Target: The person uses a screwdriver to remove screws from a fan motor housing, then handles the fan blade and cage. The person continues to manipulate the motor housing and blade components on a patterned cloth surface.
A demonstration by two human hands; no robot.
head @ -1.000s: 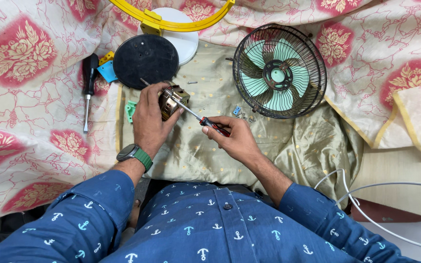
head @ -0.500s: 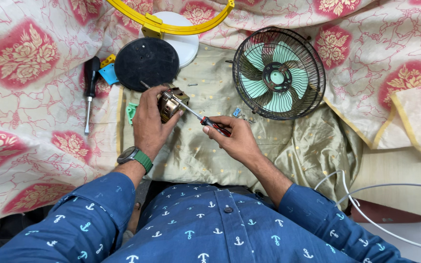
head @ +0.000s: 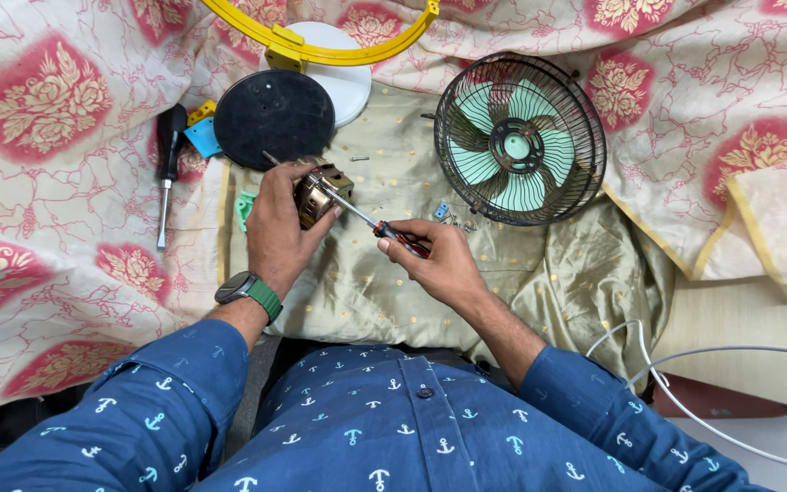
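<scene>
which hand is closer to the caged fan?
Right. The right hand holds a screwdriver just below and left of the fan. The left hand holds the motor farther left, beyond the right.

No packages, labels or signs show; the only screen is the dark, green-strapped wristwatch (head: 234, 288).

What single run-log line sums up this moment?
left hand: grips small metal fan motor | right hand: holds red-and-black-handled screwdriver, tip on motor | caged green-bladed fan: lying beside
</scene>
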